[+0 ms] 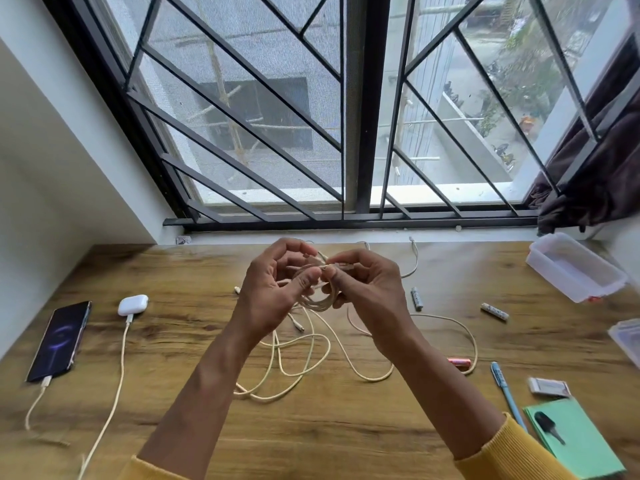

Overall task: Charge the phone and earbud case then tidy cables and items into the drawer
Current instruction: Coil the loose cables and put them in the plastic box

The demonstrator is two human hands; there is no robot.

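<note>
Above the middle of the wooden desk (pixel 194 403), my left hand (pixel 273 289) and my right hand (pixel 367 289) both grip a small coil of cream cable (pixel 320 303). My thumbs pinch the coil near its top. Loose loops of more cream cable (pixel 301 362) lie on the desk under my hands. At the far left a dark phone (pixel 59 341) lies with a cable plugged into its near end. Next to it sits a white earbud case (pixel 133 304), also with a cable plugged in. No drawer is in view.
Two batteries (pixel 417 298) (pixel 494 311) lie right of my hands, a pink item (pixel 459 361) nearer. A clear plastic box (pixel 575 268) stands at the back right. A blue pen (pixel 507 393), a green notepad (pixel 578 441) bearing a dark key, and a small eraser (pixel 547 386) lie at the front right.
</note>
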